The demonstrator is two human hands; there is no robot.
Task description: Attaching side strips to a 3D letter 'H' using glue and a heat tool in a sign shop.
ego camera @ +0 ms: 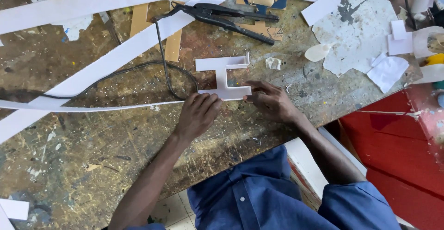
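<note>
Here, both hands rest on a white letter-shaped piece (225, 75) lying flat near the middle of the worn, paint-spattered tabletop (92, 156). The left hand (199, 114) lies palm down at the piece's lower bar, its grip pressed together, fingers flat against the near edge where a thin white strip (92, 108) runs off to the left and meets the piece. The right hand (273, 101) sits at the lower bar's right end, its fingertips (247, 96) touching that end; whether they pinch it or merely press on it cannot be told.

A black cable (162, 63) loops just left of the piece and leads up to a black long-handled tool (226, 16) lying well beyond it. 2 wide white strips (115, 56) cross the tabletop diagonally on the left. A crumpled scrap (273, 63) lies just right of the piece's upper bar, and a pale droplet-shaped bit (317, 52) lies farther right. White offcuts (388, 70) sit near the right edge. The person wears a blue shirt (259, 197).
</note>
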